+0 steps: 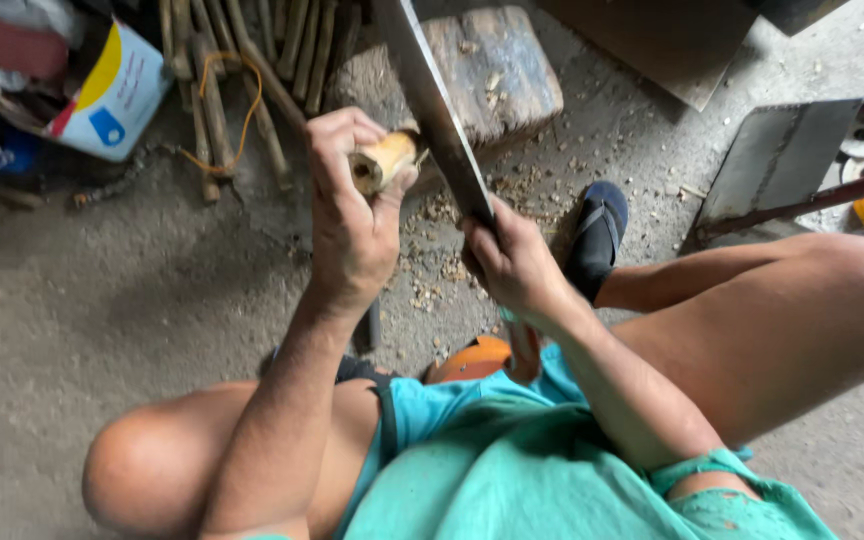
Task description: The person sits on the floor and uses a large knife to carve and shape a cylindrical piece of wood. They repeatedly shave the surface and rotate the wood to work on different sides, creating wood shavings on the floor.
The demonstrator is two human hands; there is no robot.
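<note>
My left hand [352, 215] grips a short pale wooden stick piece [384, 160], its cut end facing up toward me. A long broad metal blade [434, 105] runs up and away from my right hand [512, 262], which is closed around its handle. The blade's edge lies right beside the stick piece, over a worn wooden chopping block [497, 65] on the floor. Wood chips [432, 265] are scattered on the concrete below both hands.
A bundle of thin sticks [252, 60] lies at the back left beside a white, blue and yellow bag [117, 95]. A dark sandal [597, 235] covers my right foot. A metal sheet and frame [782, 160] stand at the right. An orange object [472, 358] sits between my knees.
</note>
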